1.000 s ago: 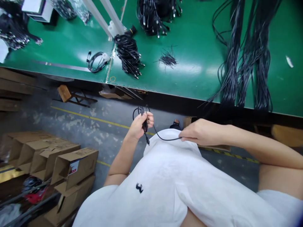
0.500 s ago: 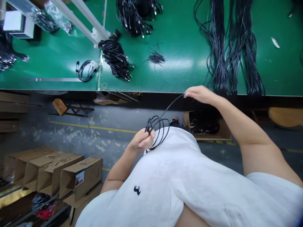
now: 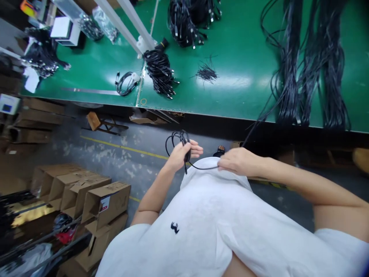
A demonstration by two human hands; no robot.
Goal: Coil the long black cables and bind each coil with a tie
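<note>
Loops of a thin black cable point(image 3: 173, 139) are gathered in my left hand point(image 3: 182, 153), held under the thumb while the other fingers stretch out to the right. A short connector end hangs below the palm. From the coil one strand crosses to my right hand point(image 3: 238, 161), whose fingers are closed around it in front of my shirt. Beyond that hand the cable runs up toward the table edge, near the long black cables point(image 3: 290, 92) draped there. Both hands are in the air, apart from each other, below the green table point(image 3: 230, 96).
On the table lie a tied cable bundle point(image 3: 160, 73), another bundle point(image 3: 186, 23), a heap of short black ties point(image 3: 206, 72) and a small coiled cable point(image 3: 126, 83). Cardboard boxes point(image 3: 108, 206) stand at lower left. A wooden stool point(image 3: 93, 121) is under the table.
My right hand has come down and toward my body from the table edge, still with the strand. My left hand has turned, its fingers now extended. The view has shifted.
</note>
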